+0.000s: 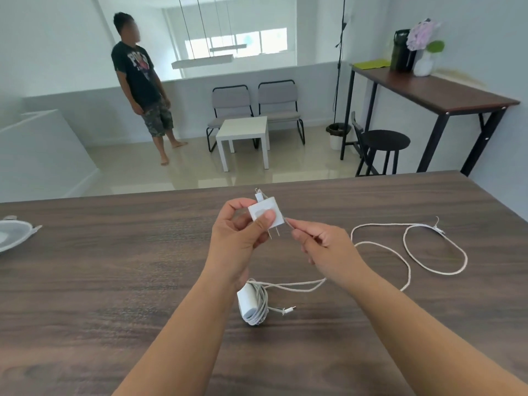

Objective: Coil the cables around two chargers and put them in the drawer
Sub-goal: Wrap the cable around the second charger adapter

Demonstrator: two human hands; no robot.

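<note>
Hands meet above the middle of the wooden table (114, 281). The left hand (240, 235) pinches a white charger (265, 214), prongs pointing down, thumb on its face. At its 3 o'clock the right hand (320, 244) pinches the loose cable (405, 252) just beside the charger; that cable sprawls in loops toward 3 o'clock across open tabletop. At 6 o'clock, below the wrists, a second charger (253, 305) lies already coiled. The table's far edge runs at 12 o'clock, with floor beyond.
</note>
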